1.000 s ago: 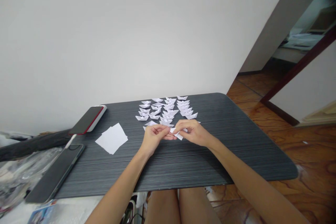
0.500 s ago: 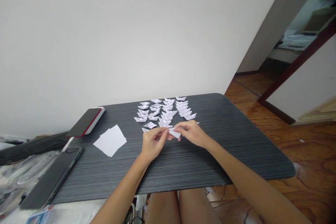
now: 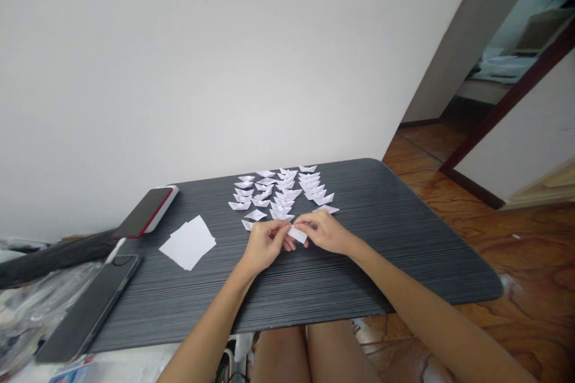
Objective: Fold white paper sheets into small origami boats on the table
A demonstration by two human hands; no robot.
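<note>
A small folded piece of white paper (image 3: 297,234) is pinched between my two hands above the dark table. My left hand (image 3: 266,243) grips its left side with thumb and fingers. On the other side, my right hand (image 3: 327,231) holds the upper right edge, and its fingers partly hide the paper. Just beyond my hands stand several white paper boats (image 3: 287,194) in rough columns. One boat (image 3: 329,209) lies close behind my right hand, and a flatter one (image 3: 256,215) is beyond my left.
Some white paper sheets (image 3: 188,243) lie stacked on the dark table (image 3: 350,287) to the left. A phone (image 3: 92,305) with a white cable and a red-edged device (image 3: 146,210) rest at its left end. A white wall (image 3: 269,60) rises behind.
The folded paper has turned between my fingers and now shows a more rectangular face. My right hand has dropped slightly, uncovering more of the boat behind it.
</note>
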